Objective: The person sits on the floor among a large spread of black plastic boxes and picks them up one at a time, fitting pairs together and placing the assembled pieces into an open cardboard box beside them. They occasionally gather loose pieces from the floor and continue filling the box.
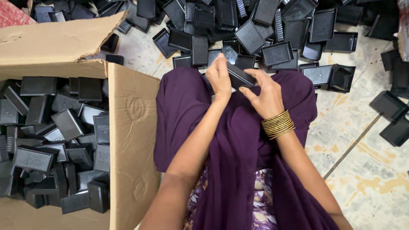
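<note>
A small black plastic box [241, 76] is held over my lap between both hands. My left hand [219, 78] grips its left end with fingers curled over the top. At its right end my right hand [265, 94] pinches it with thumb and fingers; gold bangles [277, 124] circle that wrist. Purple cloth [238, 140] covers my knees below the box.
A large cardboard carton [133, 140] at my left holds several closed black boxes [64, 140]. A heap of open black box halves [255, 30] spreads across the tiled floor [362, 170] ahead and to the right. More pieces [392, 115] lie at the right edge.
</note>
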A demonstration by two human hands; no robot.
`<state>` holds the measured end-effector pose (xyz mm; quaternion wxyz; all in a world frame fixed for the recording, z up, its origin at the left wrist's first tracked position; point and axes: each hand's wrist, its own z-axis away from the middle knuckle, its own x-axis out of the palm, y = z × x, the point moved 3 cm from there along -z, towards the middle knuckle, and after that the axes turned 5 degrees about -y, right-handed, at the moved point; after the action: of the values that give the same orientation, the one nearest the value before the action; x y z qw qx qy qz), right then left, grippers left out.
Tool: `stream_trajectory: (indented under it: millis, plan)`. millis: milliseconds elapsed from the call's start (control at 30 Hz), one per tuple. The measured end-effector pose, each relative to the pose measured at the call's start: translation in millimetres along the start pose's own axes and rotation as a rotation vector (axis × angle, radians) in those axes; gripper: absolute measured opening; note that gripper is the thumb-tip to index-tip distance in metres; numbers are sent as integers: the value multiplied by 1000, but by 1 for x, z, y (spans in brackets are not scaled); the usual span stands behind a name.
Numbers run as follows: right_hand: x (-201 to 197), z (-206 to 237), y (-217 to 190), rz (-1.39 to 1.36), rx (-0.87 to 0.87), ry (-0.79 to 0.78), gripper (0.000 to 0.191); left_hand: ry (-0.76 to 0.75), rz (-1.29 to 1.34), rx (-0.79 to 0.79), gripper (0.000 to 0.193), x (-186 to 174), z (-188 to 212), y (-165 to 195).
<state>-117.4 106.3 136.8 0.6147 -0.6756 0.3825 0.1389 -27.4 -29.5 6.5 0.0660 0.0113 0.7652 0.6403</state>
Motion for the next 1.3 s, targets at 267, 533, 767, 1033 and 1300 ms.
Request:
stream_trajectory:
  millis: [267, 533, 767, 1033, 1300]
  plan:
    - [29, 25, 17, -54, 86, 87, 33, 4, -277, 165, 55, -10, 0, 19]
    - [17, -20, 35, -976, 376, 208, 34, -95, 589, -515, 73, 3, -6, -20]
    - [65, -39, -73, -295, -272, -71, 67, -77, 823, -539, 58, -20, -2, -28]
    - [-71, 19, 116, 447, 260, 460, 62, -137, 615, -504, 36, -9, -21, -22]
    - [-125, 119, 246, 167, 502, 461, 3, -342, -496, 157, 54, 16, -6, 9]
